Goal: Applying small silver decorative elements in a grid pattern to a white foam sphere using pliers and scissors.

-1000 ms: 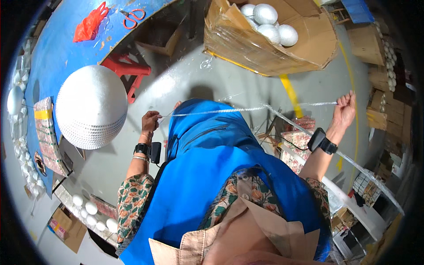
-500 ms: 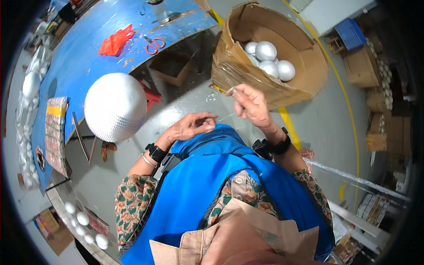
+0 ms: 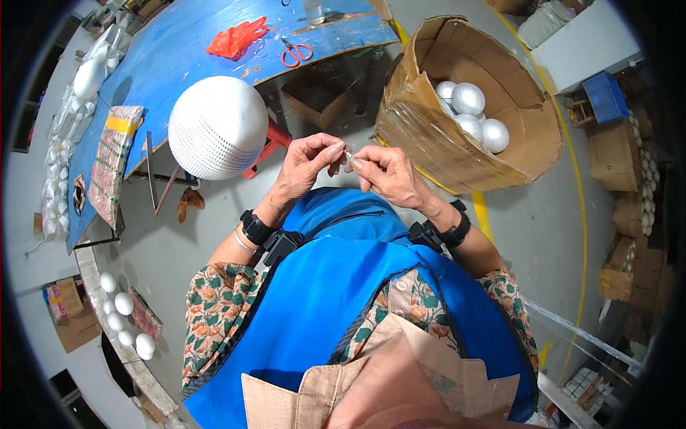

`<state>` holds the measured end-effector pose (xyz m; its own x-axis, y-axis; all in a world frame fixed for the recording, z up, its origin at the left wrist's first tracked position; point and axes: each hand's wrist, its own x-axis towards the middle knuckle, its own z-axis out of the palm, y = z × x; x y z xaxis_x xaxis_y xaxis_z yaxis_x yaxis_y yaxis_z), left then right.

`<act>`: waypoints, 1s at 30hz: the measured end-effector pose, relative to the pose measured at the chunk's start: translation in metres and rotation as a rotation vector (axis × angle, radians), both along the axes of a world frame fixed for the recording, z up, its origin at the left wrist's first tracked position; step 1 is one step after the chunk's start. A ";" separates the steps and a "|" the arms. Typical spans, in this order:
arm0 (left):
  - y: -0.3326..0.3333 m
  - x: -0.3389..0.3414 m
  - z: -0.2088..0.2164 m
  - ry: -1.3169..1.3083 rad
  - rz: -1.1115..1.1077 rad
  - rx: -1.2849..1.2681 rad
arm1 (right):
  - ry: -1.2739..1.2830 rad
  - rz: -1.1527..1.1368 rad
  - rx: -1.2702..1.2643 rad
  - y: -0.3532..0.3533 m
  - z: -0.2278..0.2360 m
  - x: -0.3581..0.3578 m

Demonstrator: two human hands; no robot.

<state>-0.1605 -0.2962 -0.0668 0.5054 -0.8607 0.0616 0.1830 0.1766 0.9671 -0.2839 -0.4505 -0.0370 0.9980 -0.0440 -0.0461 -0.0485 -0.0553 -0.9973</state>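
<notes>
Above my lap, my left hand (image 3: 309, 166) and my right hand (image 3: 389, 174) meet fingertip to fingertip, both closed in a pinch. A tiny whitish bit, seemingly part of a thin clear strand (image 3: 349, 156), shows between them; its exact shape is too small to make out. To the left of my hands is a large white ball (image 3: 216, 129), its lower part covered with rows of small silvery squares. It sits by the table edge beside a red stool (image 3: 275, 139), apart from my hands.
A blue table (image 3: 168, 79) carries a red plastic bag (image 3: 238, 38) and red-handled scissors (image 3: 295, 53). Right of my hands stands a large cardboard box (image 3: 429, 132) with several silver balls (image 3: 468, 99). White balls (image 3: 123, 304) lie on a ledge at lower left. Another box (image 3: 318, 104) is under the table.
My hands have come together; the left rose and its fingers closed, while the right moved slightly left and down. The strand stretched between them earlier is now mostly hidden. The view has shifted.
</notes>
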 end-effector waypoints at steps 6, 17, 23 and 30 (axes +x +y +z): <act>0.023 -0.003 0.020 -0.209 0.105 0.136 | 0.014 0.119 0.083 0.009 0.001 0.013; 0.122 0.033 0.029 -1.659 0.828 0.783 | -0.022 0.276 0.217 0.020 -0.019 0.039; 0.146 0.067 0.044 -1.557 0.718 0.680 | -0.029 0.066 0.288 0.012 -0.025 0.048; 0.175 0.084 0.043 -1.255 0.977 0.448 | -0.039 0.150 0.258 0.043 -0.006 0.063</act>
